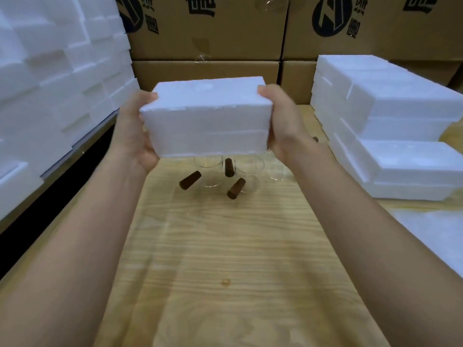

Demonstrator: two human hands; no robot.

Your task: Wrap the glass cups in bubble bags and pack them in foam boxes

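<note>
Both hands hold one closed foam box point(208, 118) up above the wooden table point(225, 246): left hand point(135, 136) clasps its left end, right hand point(283, 126) its right end, thumbs on the top edge, fingers tucked behind and under. A seam runs across the near side, so lid and base look mated; contents can't be seen.

Beneath and just beyond the box, several clear glass cups point(213, 176) w/ dark brown handles point(236, 188) stand bare on the table, no wrap visible on them.

Closed foam boxes are stacked at right point(400, 136); more foam pieces are piled at left point(57, 83), w/ cardboard cartons point(208, 28) along the far side.

Judging by this, the job is partway: some boxes prob. filled, at least three cups left to bag and pack. No bubble bags can be made out for certain.
</note>
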